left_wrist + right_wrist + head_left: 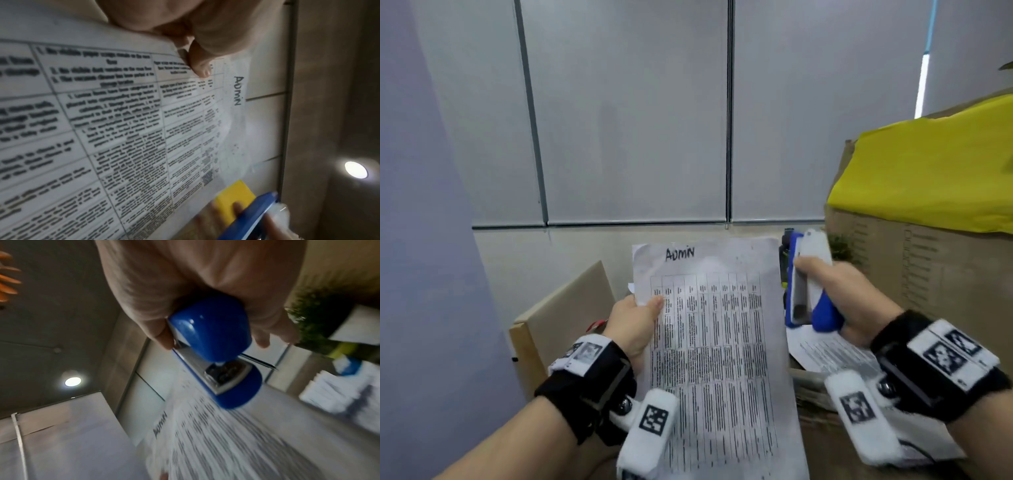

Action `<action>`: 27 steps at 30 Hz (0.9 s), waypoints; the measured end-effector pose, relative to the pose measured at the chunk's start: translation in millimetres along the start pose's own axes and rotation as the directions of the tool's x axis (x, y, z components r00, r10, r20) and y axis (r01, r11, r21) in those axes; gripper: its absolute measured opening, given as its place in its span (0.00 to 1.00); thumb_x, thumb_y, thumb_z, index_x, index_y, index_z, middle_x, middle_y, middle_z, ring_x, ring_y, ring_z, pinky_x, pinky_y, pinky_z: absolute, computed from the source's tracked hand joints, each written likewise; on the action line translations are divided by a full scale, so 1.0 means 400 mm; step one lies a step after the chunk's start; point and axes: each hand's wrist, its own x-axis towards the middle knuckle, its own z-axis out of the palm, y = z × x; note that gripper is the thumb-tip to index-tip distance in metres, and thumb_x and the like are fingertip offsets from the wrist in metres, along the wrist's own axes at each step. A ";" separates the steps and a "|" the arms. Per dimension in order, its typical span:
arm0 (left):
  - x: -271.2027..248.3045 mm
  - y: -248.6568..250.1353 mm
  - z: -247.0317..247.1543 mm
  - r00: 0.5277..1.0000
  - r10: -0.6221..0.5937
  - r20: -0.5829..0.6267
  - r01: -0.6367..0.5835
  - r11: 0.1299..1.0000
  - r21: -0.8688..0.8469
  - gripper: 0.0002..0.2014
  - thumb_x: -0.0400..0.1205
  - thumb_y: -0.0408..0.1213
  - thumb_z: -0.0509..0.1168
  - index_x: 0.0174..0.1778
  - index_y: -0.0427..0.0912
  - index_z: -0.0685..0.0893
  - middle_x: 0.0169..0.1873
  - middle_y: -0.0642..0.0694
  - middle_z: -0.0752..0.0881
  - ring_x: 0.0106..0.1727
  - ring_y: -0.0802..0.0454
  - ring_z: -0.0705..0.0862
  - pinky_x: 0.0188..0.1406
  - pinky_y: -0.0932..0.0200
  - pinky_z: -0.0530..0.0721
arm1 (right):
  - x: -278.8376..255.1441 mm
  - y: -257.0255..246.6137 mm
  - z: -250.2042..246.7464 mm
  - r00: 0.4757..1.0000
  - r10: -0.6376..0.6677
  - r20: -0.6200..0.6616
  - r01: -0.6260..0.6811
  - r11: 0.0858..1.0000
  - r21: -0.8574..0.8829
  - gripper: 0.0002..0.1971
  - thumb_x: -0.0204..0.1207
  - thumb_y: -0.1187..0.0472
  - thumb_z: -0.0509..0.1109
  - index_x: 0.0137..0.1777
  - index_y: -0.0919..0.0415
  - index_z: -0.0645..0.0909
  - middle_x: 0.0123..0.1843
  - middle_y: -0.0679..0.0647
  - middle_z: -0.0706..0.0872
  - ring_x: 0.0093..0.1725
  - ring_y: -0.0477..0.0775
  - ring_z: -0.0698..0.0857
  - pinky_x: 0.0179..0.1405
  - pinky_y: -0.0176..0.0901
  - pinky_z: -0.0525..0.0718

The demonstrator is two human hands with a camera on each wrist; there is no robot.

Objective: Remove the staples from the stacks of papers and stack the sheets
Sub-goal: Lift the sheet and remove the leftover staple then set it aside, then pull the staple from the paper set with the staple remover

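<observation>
Left hand (632,320) pinches the printed sheet (719,346); right hand (849,294) grips what looks like a blue stapler (808,291).

The paper (719,342) was white, printed with a black grid of small text and a handwritten black word at its top. The stapler (808,284) was blue and white, the cloth (928,171) bright yellow over a brown cardboard box (928,267).

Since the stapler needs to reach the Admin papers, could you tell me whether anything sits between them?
Nothing visible does. The right hand grips the blue stapler just right of the papers held up by the left hand; only open air separates them.
</observation>
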 end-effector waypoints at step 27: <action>0.502 -0.276 0.301 0.867 -0.158 0.472 -0.496 -0.192 0.847 0.20 0.85 0.44 0.62 0.74 0.50 0.73 0.80 0.49 0.65 0.72 0.45 0.74 0.69 0.47 0.77 | 0.408 0.380 -0.220 0.882 0.466 0.068 0.076 0.001 -0.997 0.28 0.75 0.35 0.60 0.65 0.55 0.79 0.65 0.55 0.82 0.63 0.57 0.82 0.59 0.44 0.79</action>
